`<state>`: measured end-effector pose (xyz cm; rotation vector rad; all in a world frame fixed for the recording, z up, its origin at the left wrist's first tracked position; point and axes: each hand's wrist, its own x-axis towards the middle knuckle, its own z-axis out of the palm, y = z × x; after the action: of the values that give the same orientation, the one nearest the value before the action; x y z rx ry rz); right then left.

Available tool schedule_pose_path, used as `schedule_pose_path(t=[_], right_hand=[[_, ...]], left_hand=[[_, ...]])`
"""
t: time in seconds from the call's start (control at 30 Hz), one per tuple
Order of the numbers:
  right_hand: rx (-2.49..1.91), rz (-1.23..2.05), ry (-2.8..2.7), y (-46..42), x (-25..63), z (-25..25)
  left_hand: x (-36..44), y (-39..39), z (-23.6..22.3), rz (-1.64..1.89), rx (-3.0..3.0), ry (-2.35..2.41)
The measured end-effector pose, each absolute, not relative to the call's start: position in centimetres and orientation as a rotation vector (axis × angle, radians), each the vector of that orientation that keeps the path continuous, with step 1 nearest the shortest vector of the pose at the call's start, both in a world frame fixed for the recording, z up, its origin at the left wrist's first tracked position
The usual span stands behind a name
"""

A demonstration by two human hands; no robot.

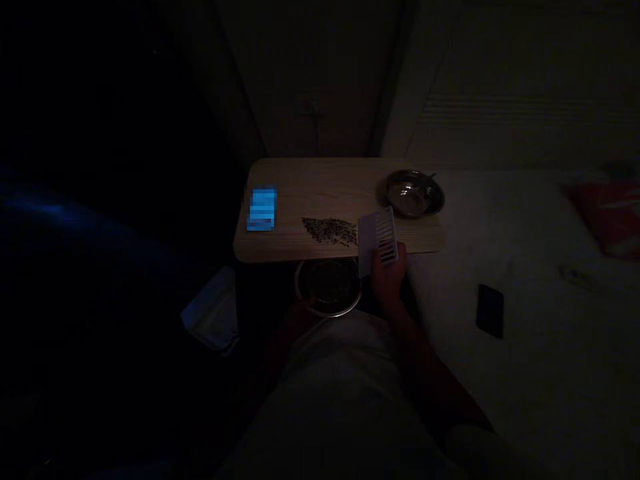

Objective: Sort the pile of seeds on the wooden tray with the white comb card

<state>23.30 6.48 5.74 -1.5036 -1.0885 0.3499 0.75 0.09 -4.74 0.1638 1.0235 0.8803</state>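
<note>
In the head view my right hand (390,273) is closed round a flat white plastic piece with a row of slots (368,241). The piece stands on edge at the right end of a spread of small dark grains (330,231), whose exact kind I cannot make out. These lie near the front edge of a wooden table (320,183). Just below that edge, my left hand (304,310) grips the near left rim of a round metal bowl (334,315). Darkness hides most of the left fingers and the bowl's contents.
A second metal bowl (414,193) with a handle showing at its rim sits on the table's right. A lit, blurred screen (262,208) lies at left. A dark phone (490,311) rests on the pale surface at right. A pale bag (213,310) is left below.
</note>
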Motion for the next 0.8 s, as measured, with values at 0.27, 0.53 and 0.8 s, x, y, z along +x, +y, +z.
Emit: schedule_pose_path(t=[0.27, 0.53, 0.8], right_hand=[[-1.471, 0.291, -1.146, 7.9, 21.7, 5.5], [-1.455, 0.224, -1.168, 9.1, 20.6, 5.3], [-1.444, 0.238, -1.183, 10.0, 19.7, 4.9]], left_hand=[[1.1, 0.5, -3.6, 0.853, 0.156, 0.964], [1.8, 0.8, -1.7, 0.948, 0.168, 0.924], [2.3, 0.8, 0.1, 0.989, 0.167, 0.886]])
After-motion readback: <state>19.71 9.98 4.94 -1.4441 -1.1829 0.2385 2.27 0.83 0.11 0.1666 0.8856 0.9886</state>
